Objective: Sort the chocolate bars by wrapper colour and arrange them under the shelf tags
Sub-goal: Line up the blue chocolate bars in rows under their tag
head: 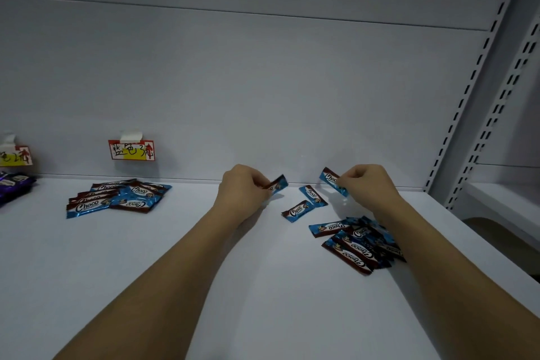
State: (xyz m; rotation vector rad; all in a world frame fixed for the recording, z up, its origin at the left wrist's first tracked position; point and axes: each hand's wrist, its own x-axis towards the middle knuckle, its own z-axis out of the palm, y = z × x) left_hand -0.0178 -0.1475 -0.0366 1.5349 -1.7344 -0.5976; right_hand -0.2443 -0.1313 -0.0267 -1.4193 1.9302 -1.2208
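1. Hands work near the back edge of the white shelf (175, 257), right of its middle, each with fingers curled round one blue-and-brown chocolate bar.
2. The left hand (242, 188) pinches the left-held bar (277, 184) by one end; the bar's free end points right and up, raised off the shelf surface.
3. The right hand (369, 184) pinches the right-held bar (333, 181) near its lower end; this bar slants up to the left, against the back panel (263, 82).
4. Between and just in front of the hands, two loose bars lie flat on the shelf: one (313, 195) close to the back edge, the other (295, 210) just in front of it and to its left.
5. An unsorted heap of blue bars (358, 242) lies toward the right edge, partly hidden under the right forearm.
6. A sorted group of blue bars (117, 197) lies overlapped near the back edge on the left half, right below a red-bordered shelf tag (131, 150) taped to the back panel, with handwritten characters and a yellow patch.
7. At the far left edge, purple bars (14, 185) lie under a second tag (14, 155), which is cut off by the frame.
8. Slotted uprights (479, 73) stand at the right end of the shelf.
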